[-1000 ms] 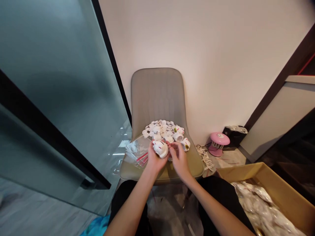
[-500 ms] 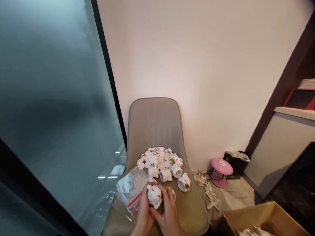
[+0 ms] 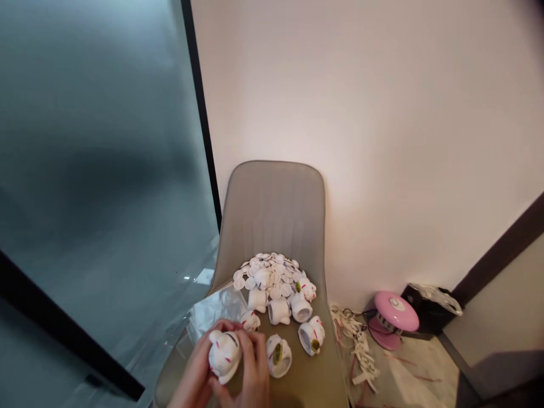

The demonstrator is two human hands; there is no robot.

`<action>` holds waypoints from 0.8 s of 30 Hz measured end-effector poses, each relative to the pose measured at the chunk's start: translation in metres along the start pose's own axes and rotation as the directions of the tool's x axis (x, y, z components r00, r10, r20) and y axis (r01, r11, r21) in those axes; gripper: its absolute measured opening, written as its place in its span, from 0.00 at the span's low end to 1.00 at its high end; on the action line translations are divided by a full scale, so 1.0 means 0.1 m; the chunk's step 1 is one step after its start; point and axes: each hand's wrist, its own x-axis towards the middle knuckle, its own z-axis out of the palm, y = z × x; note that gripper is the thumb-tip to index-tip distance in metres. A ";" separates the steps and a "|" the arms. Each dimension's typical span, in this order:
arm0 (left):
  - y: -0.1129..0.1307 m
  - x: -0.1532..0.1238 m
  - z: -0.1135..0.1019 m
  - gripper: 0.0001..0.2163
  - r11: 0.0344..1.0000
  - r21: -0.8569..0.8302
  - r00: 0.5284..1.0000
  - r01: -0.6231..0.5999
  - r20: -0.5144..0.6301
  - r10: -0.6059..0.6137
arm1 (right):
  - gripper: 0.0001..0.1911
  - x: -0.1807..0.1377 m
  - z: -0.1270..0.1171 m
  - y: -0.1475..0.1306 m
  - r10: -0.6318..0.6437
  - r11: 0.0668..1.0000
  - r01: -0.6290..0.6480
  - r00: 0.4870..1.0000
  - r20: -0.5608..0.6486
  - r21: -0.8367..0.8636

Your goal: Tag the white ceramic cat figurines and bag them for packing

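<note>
Cat figurine point(image 3: 224, 354) clasped between left hand point(image 3: 196, 374), right hand point(image 3: 251, 371).

Chair point(image 3: 272, 204) stands against the wall point(image 3: 382, 113), glass panel point(image 3: 93, 170) to its left. On the seat: heap of round discs point(image 3: 272, 266) at the back, hollow figurines point(image 3: 293, 309) in front of it, plastic bags point(image 3: 216, 309) at the left edge. Nearest the viewer, left hand point(image 3: 193, 377) and right hand point(image 3: 253, 368) enclose one figurine point(image 3: 224, 354). On the floor right of the chair: paper strips point(image 3: 359, 340), then a mushroom-shaped object point(image 3: 393, 317)
</note>
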 end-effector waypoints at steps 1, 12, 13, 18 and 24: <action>0.03 0.01 -0.04 0.09 0.994 0.099 0.998 -0.055 0.030 0.052 | 0.45 -0.01 -0.02 -0.04 0.007 1.000 -0.007 1.000 -0.004 0.023; 0.34 0.76 -0.13 0.11 0.270 0.883 0.923 -0.385 0.378 0.078 | 0.27 0.52 -0.67 0.05 0.341 0.927 -0.303 0.926 -0.162 0.220; 0.32 0.83 -0.17 0.12 0.179 0.898 0.914 -0.403 0.405 0.029 | 0.26 0.57 -0.71 0.12 0.389 0.906 -0.344 0.907 -0.161 0.247; 0.06 0.96 -0.33 0.17 -0.096 0.908 0.909 -0.408 0.394 -0.136 | 0.26 0.78 -0.83 0.42 0.529 0.820 -0.441 0.828 -0.187 0.364; -0.09 0.94 -0.34 0.10 -0.121 0.896 0.903 -0.426 0.415 -0.112 | 0.25 0.86 -0.90 0.61 0.447 0.876 -0.388 0.876 -0.181 0.287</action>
